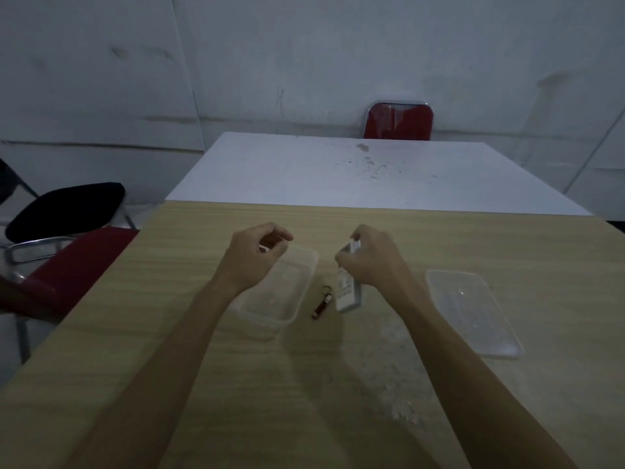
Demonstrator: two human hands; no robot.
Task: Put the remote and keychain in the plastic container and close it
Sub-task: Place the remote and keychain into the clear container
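A clear plastic container (270, 299) sits open on the wooden table (203, 367), partly under my left hand (257, 255). That hand hovers over its far end with fingers curled and nothing in them. My right hand (372, 258) grips the white remote (348, 292) by its upper part; the remote is tilted, its lower end at the table. A small dark red keychain (320, 304) with a metal ring lies on the table between the container and the remote. The clear lid (473, 309) lies flat to the right.
A white table (338, 170) butts against the far edge of the wooden one. A red chair (398, 121) stands behind it. At the left are a red chair seat (77, 262) and a black one (67, 208).
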